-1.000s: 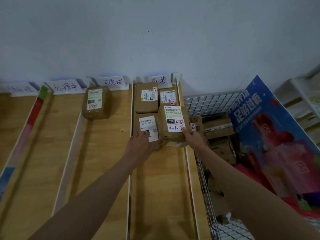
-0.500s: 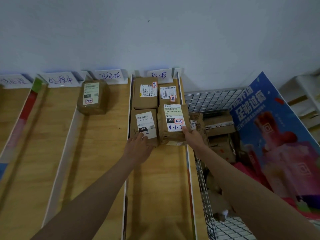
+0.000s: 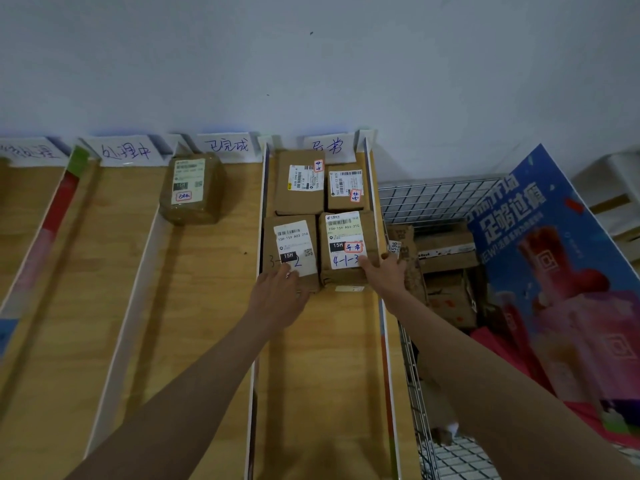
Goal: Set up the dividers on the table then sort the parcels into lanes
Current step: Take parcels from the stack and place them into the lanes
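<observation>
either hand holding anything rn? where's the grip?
Neither grips. Left hand rests on one parcel's near edge; right hand touches another parcel's near right corner.

Front parcel [image 3: 346,249] label — "4-1-3", "15H-159-A03-210".
</observation>
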`<move>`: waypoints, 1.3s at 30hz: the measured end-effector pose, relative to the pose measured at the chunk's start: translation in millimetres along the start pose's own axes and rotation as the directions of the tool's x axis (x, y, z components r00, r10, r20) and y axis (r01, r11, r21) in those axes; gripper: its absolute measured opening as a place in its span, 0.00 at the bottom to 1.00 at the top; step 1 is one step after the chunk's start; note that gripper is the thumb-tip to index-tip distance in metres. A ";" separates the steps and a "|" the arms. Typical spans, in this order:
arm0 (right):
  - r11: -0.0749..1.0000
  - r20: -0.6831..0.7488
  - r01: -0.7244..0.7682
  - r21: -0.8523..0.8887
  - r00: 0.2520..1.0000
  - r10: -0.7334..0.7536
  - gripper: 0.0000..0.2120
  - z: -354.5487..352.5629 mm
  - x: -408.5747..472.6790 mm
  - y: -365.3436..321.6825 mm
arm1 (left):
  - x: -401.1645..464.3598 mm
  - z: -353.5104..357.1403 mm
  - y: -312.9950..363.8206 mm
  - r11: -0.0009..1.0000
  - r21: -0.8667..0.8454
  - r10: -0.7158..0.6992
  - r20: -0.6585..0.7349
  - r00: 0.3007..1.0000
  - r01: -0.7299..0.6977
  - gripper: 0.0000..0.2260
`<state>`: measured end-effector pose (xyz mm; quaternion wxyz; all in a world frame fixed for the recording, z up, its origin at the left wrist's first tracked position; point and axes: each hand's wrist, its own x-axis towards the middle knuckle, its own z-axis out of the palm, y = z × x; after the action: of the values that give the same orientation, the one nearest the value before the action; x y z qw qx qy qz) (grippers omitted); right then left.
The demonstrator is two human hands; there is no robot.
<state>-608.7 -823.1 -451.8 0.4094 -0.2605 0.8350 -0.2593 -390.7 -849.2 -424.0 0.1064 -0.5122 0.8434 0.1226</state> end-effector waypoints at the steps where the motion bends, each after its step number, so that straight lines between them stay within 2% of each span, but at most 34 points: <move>1: 1.000 -0.004 0.002 -0.002 1.000 -0.002 0.33 0.6 2.3 0.3 | 0.1 0.2 -0.6 1.000 0.003 0.003 -0.004 1.000 -0.003 0.22; 10: 0.981 -0.022 0.045 -0.187 0.999 -0.050 0.29 0.9 5.0 0.5 | 1.9 1.2 -3.1 1.000 0.019 0.001 -0.002 1.000 -0.001 0.22; 18: 0.954 -0.024 0.101 -0.281 0.993 -0.112 0.29 4.5 -0.3 -2.4 | 6.8 1.2 -4.4 0.997 0.071 0.026 0.002 1.000 -0.026 0.23; 25: 0.919 -0.019 0.183 -0.348 0.979 -0.202 0.26 -5.5 -13.0 -4.6 | 9.8 -4.5 -5.3 0.997 0.076 0.008 0.024 1.000 -0.010 0.22; 31: 0.757 -0.012 0.370 -0.539 0.895 -0.446 0.17 -24.9 -52.7 -26.4 | -5.2 -37.1 -4.5 0.998 0.057 -0.021 -0.027 0.999 0.023 0.19; 36: 0.584 0.013 0.477 -0.657 0.782 -0.623 0.20 -35.7 -86.8 -73.7 | -21.4 -84.3 -16.1 0.996 0.081 -0.038 -0.128 0.991 0.049 0.19; 39: 0.526 0.021 0.513 -0.679 0.729 -0.684 0.21 -31.9 -114.2 -102.2 | -43.9 -107.9 -36.0 0.996 0.024 -0.078 -0.217 0.973 0.085 0.20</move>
<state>-551.7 -816.7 -306.2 0.0705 -0.6222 0.7715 -0.1125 -344.7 -862.5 -312.0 0.0276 -0.5548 0.8302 0.0478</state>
